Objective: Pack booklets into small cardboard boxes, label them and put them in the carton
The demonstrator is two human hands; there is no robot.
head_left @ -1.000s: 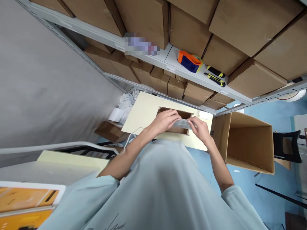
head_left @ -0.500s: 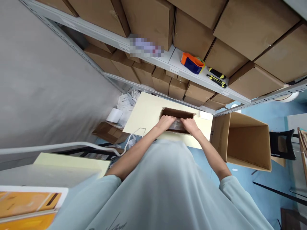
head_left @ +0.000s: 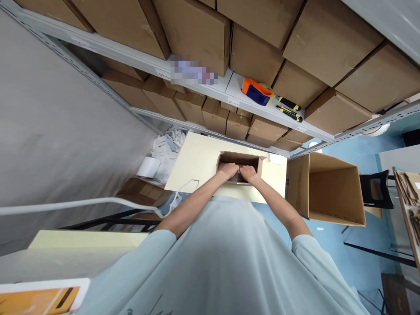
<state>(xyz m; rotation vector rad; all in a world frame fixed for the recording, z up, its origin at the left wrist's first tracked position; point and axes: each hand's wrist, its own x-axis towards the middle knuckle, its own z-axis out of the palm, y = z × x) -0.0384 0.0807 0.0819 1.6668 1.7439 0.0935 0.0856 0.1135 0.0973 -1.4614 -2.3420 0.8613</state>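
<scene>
A small open cardboard box stands on a pale yellow tabletop in front of me. My left hand reaches over the box's near edge into its opening, fingers curled downward. Close beside it, my right hand is bent the same way, and the two almost meet. Both sets of fingertips are hidden inside the box, so whatever they grip cannot be made out. The box's inside looks dark brown around them.
Above the table, a shelf holds several cardboard boxes, an orange and blue tape dispenser and two utility knives. A large open carton is at the right. White crumpled material and a white cable are on the left.
My hands have moved closer together and lower into the box. The clear plastic seen between them earlier no longer shows plainly. The whole view has shifted slightly.
</scene>
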